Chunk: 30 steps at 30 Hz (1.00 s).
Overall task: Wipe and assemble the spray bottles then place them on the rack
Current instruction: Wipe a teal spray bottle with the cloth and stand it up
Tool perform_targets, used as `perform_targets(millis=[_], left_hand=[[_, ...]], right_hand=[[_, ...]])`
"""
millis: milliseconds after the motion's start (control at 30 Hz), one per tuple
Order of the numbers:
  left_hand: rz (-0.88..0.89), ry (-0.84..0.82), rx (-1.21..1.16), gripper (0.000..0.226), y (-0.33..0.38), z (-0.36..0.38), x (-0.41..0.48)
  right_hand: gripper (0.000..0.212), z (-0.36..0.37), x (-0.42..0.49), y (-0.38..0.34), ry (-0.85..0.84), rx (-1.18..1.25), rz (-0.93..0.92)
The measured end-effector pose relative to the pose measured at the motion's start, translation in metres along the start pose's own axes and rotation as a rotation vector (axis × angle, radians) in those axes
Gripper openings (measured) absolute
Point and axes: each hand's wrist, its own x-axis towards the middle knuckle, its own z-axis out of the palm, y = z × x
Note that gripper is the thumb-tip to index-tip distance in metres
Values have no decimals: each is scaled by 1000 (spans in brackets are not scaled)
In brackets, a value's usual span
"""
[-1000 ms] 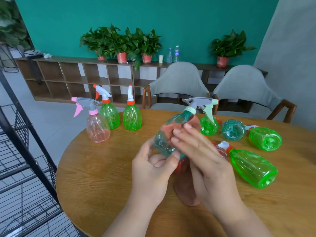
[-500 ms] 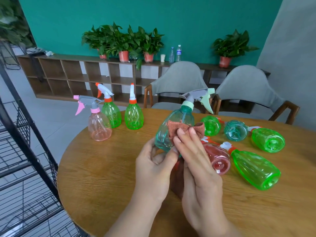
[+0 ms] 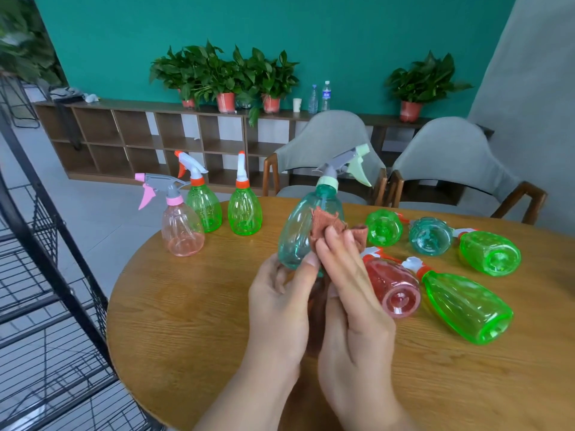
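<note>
A teal spray bottle (image 3: 298, 231) with a grey and pale green trigger head is held nearly upright above the round wooden table (image 3: 193, 321). My left hand (image 3: 280, 303) grips its base, thumb on the side. My right hand (image 3: 351, 300) presses a reddish-brown cloth (image 3: 325, 223) against the bottle's side with straight fingers. Three assembled bottles stand at the table's far left: a pink one (image 3: 182, 228) and two green ones (image 3: 203, 208) (image 3: 244, 213). Several bottles lie on their sides to the right, among them a red one (image 3: 393, 289) and a large green one (image 3: 465, 306).
A black wire rack (image 3: 46, 275) stands at the left, beside the table. Two grey chairs (image 3: 333, 150) are behind the table. A low wooden shelf (image 3: 140, 135) with potted plants and water bottles runs along the teal wall.
The teal bottle has been tipped from a slant to nearly upright. My right hand with the cloth slid down its side toward the base.
</note>
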Motion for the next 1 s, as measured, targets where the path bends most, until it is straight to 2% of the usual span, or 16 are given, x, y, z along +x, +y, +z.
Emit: perform_targets(millis=[200, 400, 533, 700, 867, 1000], left_hand=[[33, 53, 44, 55, 0, 2, -4], [47, -56, 128, 62, -1, 3, -7], [19, -88, 77, 71, 7, 1, -8], [33, -91, 109, 58, 13, 0, -9], [73, -123, 132, 60, 13, 0, -9], [99, -66, 122, 57, 11, -1, -5]], right_hand=[[45, -13, 20, 6, -35, -15, -5], [53, -27, 32, 12, -3, 53, 123], [48, -27, 29, 11, -7, -34, 48], [52, -35, 33, 9, -71, -158, -26], [50, -49, 43, 14, -78, -281, -85], [50, -39, 31, 13, -85, -336, -165]])
